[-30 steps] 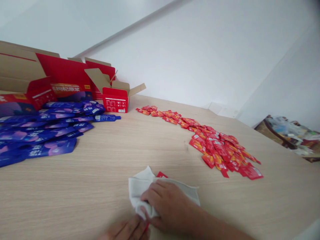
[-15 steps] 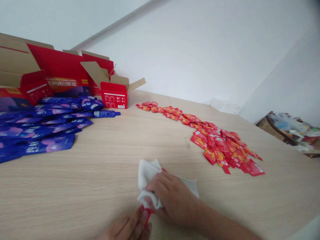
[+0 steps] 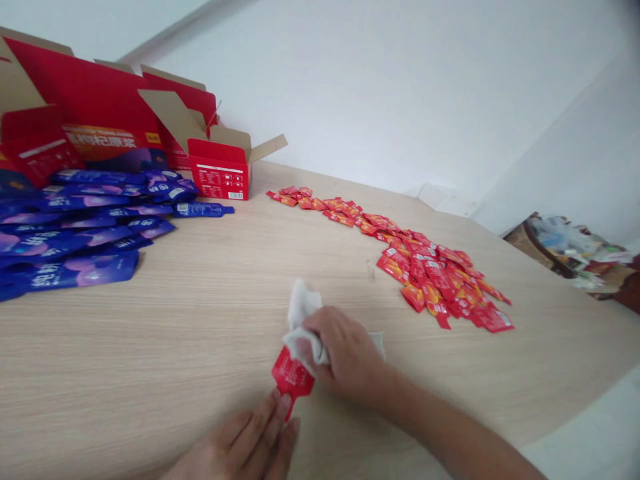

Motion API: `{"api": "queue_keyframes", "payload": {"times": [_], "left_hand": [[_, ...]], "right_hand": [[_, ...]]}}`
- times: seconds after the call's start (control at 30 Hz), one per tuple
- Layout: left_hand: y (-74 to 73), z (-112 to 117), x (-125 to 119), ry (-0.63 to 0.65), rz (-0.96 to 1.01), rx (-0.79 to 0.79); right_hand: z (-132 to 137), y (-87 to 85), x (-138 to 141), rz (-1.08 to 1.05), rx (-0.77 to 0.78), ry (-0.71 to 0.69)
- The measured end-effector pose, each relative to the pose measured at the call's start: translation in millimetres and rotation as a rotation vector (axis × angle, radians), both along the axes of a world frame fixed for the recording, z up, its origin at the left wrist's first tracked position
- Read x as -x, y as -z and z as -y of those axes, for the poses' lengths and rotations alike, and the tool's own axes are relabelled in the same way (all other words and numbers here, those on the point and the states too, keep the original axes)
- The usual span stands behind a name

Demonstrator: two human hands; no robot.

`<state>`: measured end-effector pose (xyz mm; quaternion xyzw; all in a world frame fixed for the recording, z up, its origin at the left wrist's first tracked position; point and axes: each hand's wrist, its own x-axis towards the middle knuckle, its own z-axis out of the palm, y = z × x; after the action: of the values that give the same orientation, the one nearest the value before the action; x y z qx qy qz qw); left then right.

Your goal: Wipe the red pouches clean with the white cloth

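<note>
In the head view my right hand (image 3: 347,350) is shut on a crumpled white cloth (image 3: 303,313), pressing it onto the top of a red sachet (image 3: 291,375). The sachet lies on the wooden table, its narrow spout pointing toward me. My left hand (image 3: 235,450) sits at the bottom edge of the picture, its fingertips pinching the sachet's spout end. The cloth hides the sachet's upper part. A flat corner of the cloth sticks out behind my right hand.
A long heap of red sachets (image 3: 425,273) lies on the table to the right. Blue-purple pouches (image 3: 75,240) are piled at the left, in front of opened red cardboard boxes (image 3: 220,170). A cluttered bag (image 3: 560,250) sits beyond the table's right edge, by the white wall.
The red sachet has come into full view below the cloth. Both hands and the cloth have moved slightly toward the far side of the table, and the camera view has shifted.
</note>
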<state>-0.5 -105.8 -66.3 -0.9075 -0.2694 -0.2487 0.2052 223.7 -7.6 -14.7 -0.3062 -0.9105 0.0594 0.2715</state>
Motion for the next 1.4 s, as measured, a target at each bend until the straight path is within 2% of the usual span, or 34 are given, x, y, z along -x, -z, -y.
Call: {"api": "queue_keyframes", "payload": {"times": [0.07, 0.1, 0.13, 0.27, 0.37, 0.47, 0.57, 0.63, 0.67, 0.73, 0.8, 0.9, 0.97, 1.07, 1.13, 1.17, 1.2, 1.3, 1.4], "left_hand": [[-3.5, 1, -8, -0.015, 0.038, 0.014], [-5.4, 0, -11, -0.017, 0.045, 0.018], [-7.0, 0, -13, -0.017, 0.048, 0.022], [-7.3, 0, -7, 0.005, 0.051, 0.024], [-2.4, 0, 4, 0.037, -0.006, 0.011], [0.5, -1, 13, 0.07, -0.129, -0.037], [-2.5, -2, 16, 0.075, -0.164, -0.05], [-6.3, -2, 16, 0.078, -0.165, -0.033], [-7.6, -1, 15, 0.081, -0.175, -0.033], [-7.0, -1, 14, 0.079, -0.192, -0.047], [-0.6, 0, 12, 0.067, -0.164, -0.057], [14.8, 0, 8, 0.041, -0.026, -0.083], [22.1, 1, 6, 0.022, 0.014, -0.106], [21.9, 4, 6, 0.004, -0.051, -0.059], [16.9, 7, 8, 0.004, -0.085, 0.006], [14.3, 8, 9, 0.006, -0.092, 0.032], [12.2, 9, 9, 0.003, -0.094, 0.049], [10.2, 9, 10, -0.013, -0.096, 0.063], [10.9, 8, 10, 0.001, -0.092, 0.066]], "right_hand": [[12, 6.2, 10, 0.097, 0.037, -0.19], [11, 10.1, 13, 0.142, 0.057, -0.228], [5, 13.8, 13, 0.167, 0.075, -0.209], [-41, 18.0, -7, 0.115, 0.056, 0.136], [-50, 9.9, -18, 0.019, -0.003, 0.252], [-24, 3.7, -8, -0.046, -0.002, 0.139], [2, 6.5, 9, 0.096, 0.043, -0.144], [0, 11.5, 14, 0.17, 0.073, -0.208], [-7, 13.7, 12, 0.176, 0.085, -0.173], [-28, 16.0, 3, 0.149, 0.091, -0.013], [-47, 14.2, -10, 0.126, 0.062, 0.127], [-47, 6.6, -19, 0.025, -0.004, 0.205], [-27, 3.0, -12, -0.052, -0.013, 0.14], [3, 5.1, 6, 0.04, 0.037, -0.121], [6, 10.2, 13, 0.157, 0.067, -0.236], [1, 12.9, 13, 0.189, 0.077, -0.233], [-9, 15.1, 10, 0.196, 0.083, -0.185], [-42, 15.6, -7, 0.152, 0.065, 0.074], [-50, 8.7, -19, 0.068, 0.002, 0.21]]}}
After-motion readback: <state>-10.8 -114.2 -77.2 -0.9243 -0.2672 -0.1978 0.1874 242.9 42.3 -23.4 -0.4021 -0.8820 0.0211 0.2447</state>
